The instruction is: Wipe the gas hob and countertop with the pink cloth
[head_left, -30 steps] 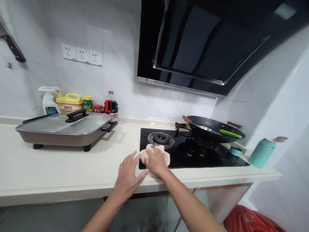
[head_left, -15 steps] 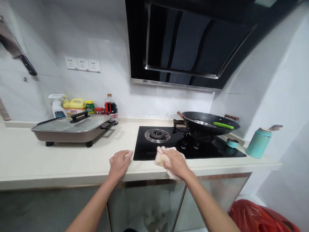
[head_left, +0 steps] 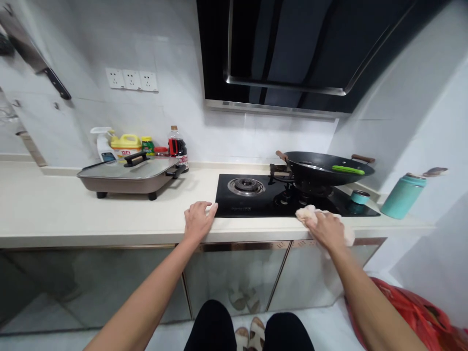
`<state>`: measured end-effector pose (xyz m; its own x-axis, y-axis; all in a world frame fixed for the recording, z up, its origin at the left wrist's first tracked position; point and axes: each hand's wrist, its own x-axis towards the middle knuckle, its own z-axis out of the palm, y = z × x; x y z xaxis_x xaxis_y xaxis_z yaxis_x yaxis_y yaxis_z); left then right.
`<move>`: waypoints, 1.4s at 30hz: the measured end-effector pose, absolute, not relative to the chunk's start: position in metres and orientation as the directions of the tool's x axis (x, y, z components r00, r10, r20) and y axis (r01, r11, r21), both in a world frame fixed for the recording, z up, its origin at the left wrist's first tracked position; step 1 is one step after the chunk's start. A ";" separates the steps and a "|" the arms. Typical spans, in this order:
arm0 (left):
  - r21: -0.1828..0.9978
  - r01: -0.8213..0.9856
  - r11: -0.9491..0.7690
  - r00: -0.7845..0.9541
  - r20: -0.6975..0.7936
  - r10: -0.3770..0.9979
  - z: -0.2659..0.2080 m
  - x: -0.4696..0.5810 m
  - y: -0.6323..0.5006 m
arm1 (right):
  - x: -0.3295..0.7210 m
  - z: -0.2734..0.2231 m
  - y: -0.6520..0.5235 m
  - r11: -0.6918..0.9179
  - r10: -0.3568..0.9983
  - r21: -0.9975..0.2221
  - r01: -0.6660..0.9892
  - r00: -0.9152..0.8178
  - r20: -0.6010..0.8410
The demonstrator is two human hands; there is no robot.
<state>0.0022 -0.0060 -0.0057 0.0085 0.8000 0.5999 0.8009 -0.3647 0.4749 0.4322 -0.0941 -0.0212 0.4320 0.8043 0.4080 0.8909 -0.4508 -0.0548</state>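
Observation:
My right hand [head_left: 327,230] is closed on a pale cloth [head_left: 307,213], pressed along the front edge of the black glass gas hob [head_left: 263,208]. Part of the cloth droops over the counter's edge. My left hand [head_left: 198,219] rests on the cream countertop [head_left: 164,214] beside the hob's left front corner, fingers loosely spread and holding nothing. A bare burner [head_left: 246,185] is on the hob's left side. On the right burner sits a black wok [head_left: 318,171] with a bright green-handled utensil [head_left: 348,170] inside.
Right of the hob stand a small turquoise cup-like lid [head_left: 360,196] and a turquoise flask [head_left: 404,196] with a spoon. An electric pan [head_left: 113,184] is at left, bottles [head_left: 178,148] behind it. The range hood [head_left: 285,53] hangs above; a red bag [head_left: 409,312] lies at lower right.
My right hand has slid the cloth rightward along the hob's front edge. My left hand stays on the counter near the hob's corner. The view has tilted down.

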 end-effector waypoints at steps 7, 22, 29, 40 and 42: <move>0.503 0.734 -0.455 0.034 0.643 0.765 -0.010 -0.001 -0.003 | 0.241 0.000 -0.076 -0.023 0.897 -0.037 0.999 0.037 0.441; 0.406 0.912 -0.062 -0.145 0.458 0.877 0.003 -0.128 0.026 | 0.106 -0.015 -0.047 0.657 0.662 -0.052 0.752 -0.542 0.517; 0.287 0.958 0.019 -0.132 0.380 0.916 0.006 -0.115 0.019 | 0.166 -0.033 -0.060 0.540 0.738 -0.104 0.835 -0.411 0.535; 0.276 0.960 -0.053 -0.062 0.392 0.918 0.006 -0.108 0.012 | 0.397 -0.064 -0.093 0.121 0.849 0.016 0.993 -0.112 0.516; 0.272 0.959 -0.075 -0.041 0.396 0.918 0.007 -0.106 0.011 | 0.417 -0.062 -0.096 0.038 0.870 0.014 0.999 -0.040 0.492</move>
